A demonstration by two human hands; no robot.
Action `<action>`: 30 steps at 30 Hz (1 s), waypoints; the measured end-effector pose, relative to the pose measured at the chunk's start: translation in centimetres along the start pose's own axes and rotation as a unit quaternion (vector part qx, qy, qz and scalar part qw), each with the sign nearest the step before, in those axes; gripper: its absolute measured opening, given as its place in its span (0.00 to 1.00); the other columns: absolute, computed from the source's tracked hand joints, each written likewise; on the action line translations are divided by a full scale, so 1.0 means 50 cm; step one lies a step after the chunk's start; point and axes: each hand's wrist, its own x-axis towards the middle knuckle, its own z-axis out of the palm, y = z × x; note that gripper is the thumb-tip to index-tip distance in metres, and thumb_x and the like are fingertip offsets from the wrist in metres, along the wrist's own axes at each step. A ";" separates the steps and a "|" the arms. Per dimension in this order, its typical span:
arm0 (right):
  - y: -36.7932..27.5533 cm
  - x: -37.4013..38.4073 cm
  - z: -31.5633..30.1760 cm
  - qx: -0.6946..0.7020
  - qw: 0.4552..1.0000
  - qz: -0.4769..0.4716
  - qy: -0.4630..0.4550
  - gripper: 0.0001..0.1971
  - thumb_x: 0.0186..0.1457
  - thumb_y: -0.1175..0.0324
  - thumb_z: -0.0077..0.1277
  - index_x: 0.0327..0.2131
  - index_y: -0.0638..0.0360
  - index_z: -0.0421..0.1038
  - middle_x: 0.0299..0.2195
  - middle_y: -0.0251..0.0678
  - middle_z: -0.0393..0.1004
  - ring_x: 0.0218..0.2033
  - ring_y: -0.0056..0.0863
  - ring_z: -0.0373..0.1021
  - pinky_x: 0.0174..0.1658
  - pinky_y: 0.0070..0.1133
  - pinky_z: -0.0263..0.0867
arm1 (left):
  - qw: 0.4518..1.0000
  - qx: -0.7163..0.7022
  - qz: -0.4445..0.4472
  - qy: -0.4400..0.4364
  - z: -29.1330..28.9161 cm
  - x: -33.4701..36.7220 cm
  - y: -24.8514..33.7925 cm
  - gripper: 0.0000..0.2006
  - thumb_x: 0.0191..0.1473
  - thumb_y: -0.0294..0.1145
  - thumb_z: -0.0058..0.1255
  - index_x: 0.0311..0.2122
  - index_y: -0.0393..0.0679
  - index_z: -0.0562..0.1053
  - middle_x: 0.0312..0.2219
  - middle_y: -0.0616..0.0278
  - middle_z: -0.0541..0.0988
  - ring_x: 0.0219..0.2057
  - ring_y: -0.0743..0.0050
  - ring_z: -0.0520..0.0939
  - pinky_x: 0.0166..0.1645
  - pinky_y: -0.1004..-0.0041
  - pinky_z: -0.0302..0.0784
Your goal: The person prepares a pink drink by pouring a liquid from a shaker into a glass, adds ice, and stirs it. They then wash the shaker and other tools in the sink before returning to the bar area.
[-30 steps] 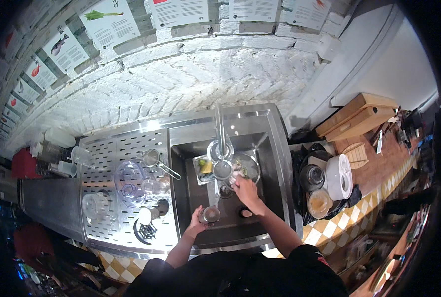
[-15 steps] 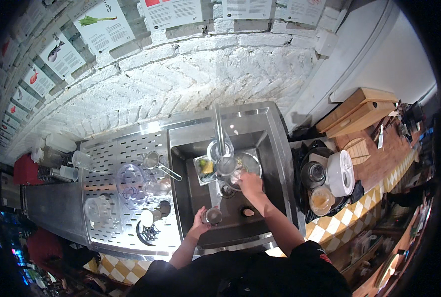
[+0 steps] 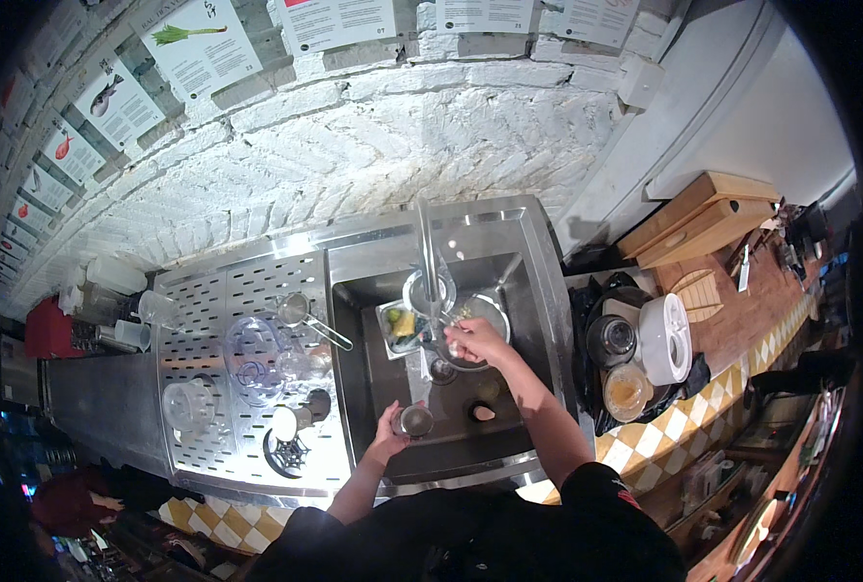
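My left hand (image 3: 387, 431) is wrapped round a small cup-like vessel (image 3: 415, 421) with a greyish inside, low over the front of the sink (image 3: 364, 403). Under the tap (image 3: 426, 252) is my right hand (image 3: 476, 339), its fingers closed on what looks like a small strainer (image 3: 440, 328), now seen nearly edge-on and partly hidden. Below that hand lies a round metal bowl (image 3: 495, 312) with bits of food in it. Left of the bowl sits a square container (image 3: 390, 312) holding yellow and green pieces. Another round vessel (image 3: 415, 289) stands behind the tap stream.
On the perforated drainboard (image 3: 194, 281) are a long-handled strainer (image 3: 296, 308), a clear plastic bowl (image 3: 254, 359), clear containers (image 3: 189, 407) and a white cup (image 3: 288, 424). Right of the sink stands a white appliance (image 3: 666, 339) beside a jar (image 3: 628, 391). A person in red (image 3: 68, 500) is at the lower left.
My right hand has risen slightly off the bowl and turned, tilting the strainer from face-on to edge-on. My left hand and its cup have barely moved.
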 end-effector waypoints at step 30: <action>0.000 0.032 0.042 0.185 0.975 -0.051 -0.111 0.21 0.65 0.73 0.43 0.60 0.54 0.54 0.31 0.39 0.75 0.23 0.23 0.71 0.21 0.19 0.63 | 0.997 0.032 0.033 0.062 0.072 -0.002 0.023 0.31 0.58 0.64 0.39 0.55 0.49 0.68 0.47 0.51 0.77 0.43 0.42 0.81 0.34 0.55 0.77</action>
